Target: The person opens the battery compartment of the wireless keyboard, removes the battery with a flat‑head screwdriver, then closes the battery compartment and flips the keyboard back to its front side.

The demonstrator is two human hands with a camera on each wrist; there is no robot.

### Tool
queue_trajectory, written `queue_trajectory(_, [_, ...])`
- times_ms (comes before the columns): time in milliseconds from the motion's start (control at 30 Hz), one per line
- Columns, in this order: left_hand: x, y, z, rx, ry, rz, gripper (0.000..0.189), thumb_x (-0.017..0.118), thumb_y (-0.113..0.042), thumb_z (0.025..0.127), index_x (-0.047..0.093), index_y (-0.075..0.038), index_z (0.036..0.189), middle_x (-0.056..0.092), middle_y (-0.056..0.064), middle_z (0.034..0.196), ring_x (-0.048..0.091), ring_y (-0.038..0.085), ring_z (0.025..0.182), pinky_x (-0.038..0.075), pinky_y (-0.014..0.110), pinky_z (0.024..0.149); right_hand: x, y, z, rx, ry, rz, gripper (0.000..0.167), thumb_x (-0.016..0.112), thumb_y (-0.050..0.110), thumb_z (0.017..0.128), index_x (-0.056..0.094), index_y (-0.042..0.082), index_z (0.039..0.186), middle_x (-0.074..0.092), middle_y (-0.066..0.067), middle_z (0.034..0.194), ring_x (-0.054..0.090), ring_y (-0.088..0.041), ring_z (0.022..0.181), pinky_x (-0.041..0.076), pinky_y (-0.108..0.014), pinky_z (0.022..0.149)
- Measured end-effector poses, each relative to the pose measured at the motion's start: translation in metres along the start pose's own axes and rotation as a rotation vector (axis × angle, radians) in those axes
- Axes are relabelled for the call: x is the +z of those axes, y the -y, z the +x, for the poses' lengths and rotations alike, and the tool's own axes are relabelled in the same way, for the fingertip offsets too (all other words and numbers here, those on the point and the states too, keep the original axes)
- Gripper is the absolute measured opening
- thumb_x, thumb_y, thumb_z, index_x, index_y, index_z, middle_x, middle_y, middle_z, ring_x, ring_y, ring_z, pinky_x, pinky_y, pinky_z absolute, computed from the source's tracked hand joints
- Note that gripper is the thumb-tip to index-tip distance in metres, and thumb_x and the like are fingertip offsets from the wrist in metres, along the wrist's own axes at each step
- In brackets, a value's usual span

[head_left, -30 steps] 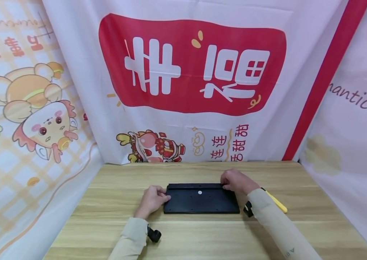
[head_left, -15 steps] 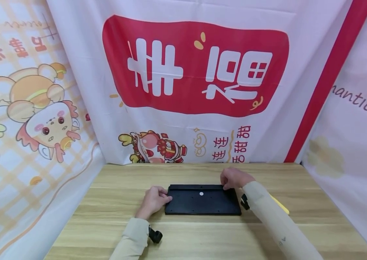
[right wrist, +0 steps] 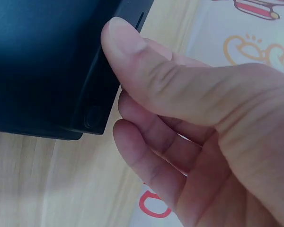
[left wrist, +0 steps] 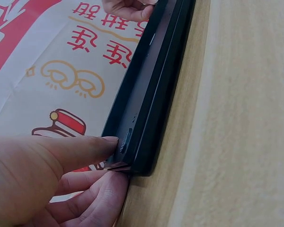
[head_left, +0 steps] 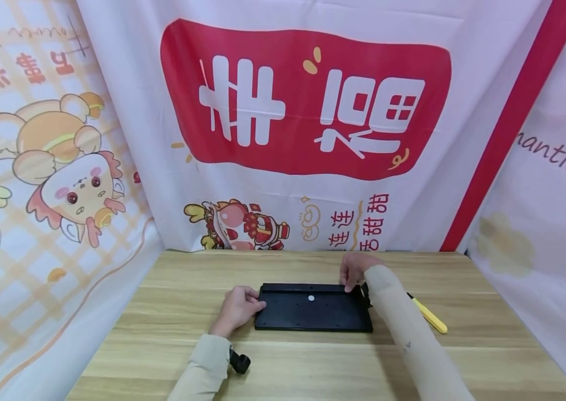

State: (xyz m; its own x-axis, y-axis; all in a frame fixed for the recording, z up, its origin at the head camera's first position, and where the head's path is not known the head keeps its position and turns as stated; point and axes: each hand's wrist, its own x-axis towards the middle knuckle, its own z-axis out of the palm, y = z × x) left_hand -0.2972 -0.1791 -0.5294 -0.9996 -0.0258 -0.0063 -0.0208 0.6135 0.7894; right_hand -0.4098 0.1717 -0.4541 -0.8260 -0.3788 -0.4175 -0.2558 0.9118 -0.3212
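A black keyboard (head_left: 313,317) lies underside up on the wooden table, its raised ridge along the far edge. A small white round spot (head_left: 311,298) shows on it; any keys are hidden below. My left hand (head_left: 235,309) pinches its left end, thumb on top and fingers underneath, as the left wrist view shows at the keyboard's corner (left wrist: 128,153). At the far right, my right hand (head_left: 358,268) grips the ridged edge. In the right wrist view its thumb (right wrist: 128,45) presses on the ridge, near a round foot (right wrist: 93,116), with fingers curled behind.
A yellow-handled tool (head_left: 430,316) with a dark end lies on the table right of the keyboard, beyond my right forearm (head_left: 403,328). Printed cloth (head_left: 298,217) hangs behind the table and at both sides.
My right wrist and forearm have swung left, the fingers staying at the keyboard's far right edge; more of the yellow-handled tool shows. The left hand keeps its hold and the keyboard stays in place.
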Motion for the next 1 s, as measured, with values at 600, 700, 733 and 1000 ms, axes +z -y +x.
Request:
queue_trajectory(600, [-0.004,-0.004,0.005,-0.018,-0.002,0.012,0.027,0.086,-0.018,0.089,0.077,-0.003,0.110,0.075,0.003,0.087,0.067,0.013,0.077,0.054,0.027,0.067,0.028,-0.028,-0.022,-0.350,-0.299,0.102,0.015,0.085,0.006,0.088,0.070,0.008,0.087,0.070,0.000,0.083,0.061,-0.009,0.075,0.053,-0.027,0.070])
queue_trajectory(700, [-0.002,-0.003,0.004,-0.015,0.007,0.012,0.028,0.086,-0.019,0.089,0.077,-0.003,0.110,0.075,0.002,0.087,0.067,0.013,0.077,0.053,0.027,0.067,0.036,-0.033,-0.025,-0.400,-0.337,0.106,0.012,0.083,0.004,0.089,0.074,0.008,0.096,0.073,-0.001,0.090,0.065,-0.010,0.080,0.056,-0.027,0.072])
queue_trajectory(733, [-0.002,-0.002,0.004,-0.021,0.009,0.006,0.027,0.086,-0.019,0.089,0.077,-0.004,0.110,0.075,0.002,0.087,0.066,0.013,0.077,0.053,0.027,0.067,0.038,-0.035,-0.026,-0.410,-0.344,0.108,0.013,0.082,0.003,0.090,0.075,0.008,0.099,0.074,-0.002,0.093,0.066,-0.010,0.082,0.057,-0.028,0.073])
queue_trajectory(1000, [0.001,0.001,0.001,-0.015,0.006,0.010,0.027,0.086,-0.018,0.089,0.077,-0.004,0.110,0.075,0.002,0.087,0.066,0.013,0.077,0.053,0.027,0.067,0.036,-0.036,-0.030,-0.373,-0.369,0.111,0.021,0.073,-0.004,0.095,0.078,0.012,0.107,0.077,0.000,0.101,0.071,-0.011,0.092,0.061,-0.033,0.082])
